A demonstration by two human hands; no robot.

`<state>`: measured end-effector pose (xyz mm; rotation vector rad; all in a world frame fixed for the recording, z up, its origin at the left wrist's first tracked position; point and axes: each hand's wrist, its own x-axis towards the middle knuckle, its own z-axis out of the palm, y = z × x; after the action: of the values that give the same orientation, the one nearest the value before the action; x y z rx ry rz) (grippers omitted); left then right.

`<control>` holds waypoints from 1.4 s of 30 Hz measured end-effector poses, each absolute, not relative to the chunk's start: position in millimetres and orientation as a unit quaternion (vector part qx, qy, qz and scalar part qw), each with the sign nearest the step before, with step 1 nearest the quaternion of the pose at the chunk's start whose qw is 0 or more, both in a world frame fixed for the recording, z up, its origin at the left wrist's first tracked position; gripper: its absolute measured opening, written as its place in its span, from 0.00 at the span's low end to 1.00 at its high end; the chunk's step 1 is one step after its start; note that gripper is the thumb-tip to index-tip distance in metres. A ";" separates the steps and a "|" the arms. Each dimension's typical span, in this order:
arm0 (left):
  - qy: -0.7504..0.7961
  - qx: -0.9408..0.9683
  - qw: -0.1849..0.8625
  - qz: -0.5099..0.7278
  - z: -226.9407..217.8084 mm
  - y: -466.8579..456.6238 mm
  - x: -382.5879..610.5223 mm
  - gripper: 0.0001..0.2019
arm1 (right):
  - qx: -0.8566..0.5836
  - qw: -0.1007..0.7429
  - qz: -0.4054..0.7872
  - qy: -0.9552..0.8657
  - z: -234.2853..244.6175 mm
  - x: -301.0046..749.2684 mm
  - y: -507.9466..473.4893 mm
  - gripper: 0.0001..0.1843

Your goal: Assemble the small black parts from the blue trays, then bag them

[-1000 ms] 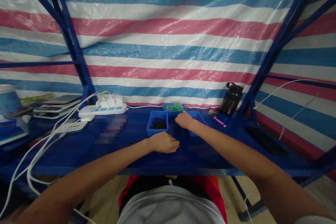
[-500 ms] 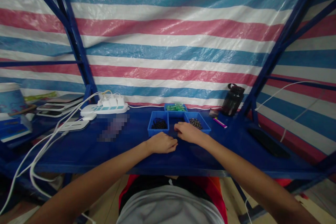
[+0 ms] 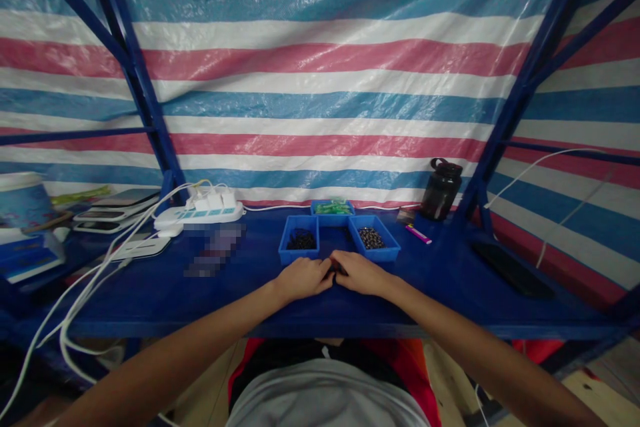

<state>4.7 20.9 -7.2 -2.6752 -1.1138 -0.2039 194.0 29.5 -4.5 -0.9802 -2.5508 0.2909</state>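
Okay, so got the left hand (image 3: 306, 278) and right hand (image 3: 361, 273) almost tip to tip over the near part of the blue tabletop (image 3: 440, 267), backs up, fingers curled in on both. Seeing a small dark item (image 3: 340, 269) right in the gap between the fingers, so pretty much dead centre: rightward of the left hand, leftward of the right. Maybe a touch nearer the right hand, but honestly close to even. Long axis? No clue, too little showing to call. Looks pinched from both sides, but can't tell for sure which hand, if either, has the actual hold.

Just beyond the left hand, a left bin (image 3: 299, 255) with black pieces (image 3: 302, 240); just beyond the right hand, a right bin (image 3: 380, 255) with shiny bits (image 3: 371, 238). Can't say if touching the hands or only lined up behind. Farther back, between those two, a back bin (image 3: 334, 219) with green packets (image 3: 333, 207).

Hidden: both palms, most of the dark item. Hard to read: the dark blue patch (image 3: 334, 237) between the bins, and the pixelated patch (image 3: 215, 250) off to the left. Both arms cut off low in view.
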 end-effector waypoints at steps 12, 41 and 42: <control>-0.377 -0.921 0.061 -0.083 -1.1 24.6 -2.3 0.10 | -0.378 0.271 0.188 -0.865 -9.9 197.3 29.2 0.11; -0.391 -0.913 0.037 -0.112 -2.2 26.1 -3.7 0.08 | -0.425 0.235 0.123 -0.865 -9.2 201.4 28.5 0.08; -0.388 -0.914 0.036 -0.114 -2.0 25.5 -3.6 0.08 | -0.420 0.232 0.124 -0.868 -9.3 201.7 28.7 0.07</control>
<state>-3.6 25.5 -2.0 -2.8077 -1.1915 -0.3515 201.7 28.7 -9.3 -1.1551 -2.3866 0.3409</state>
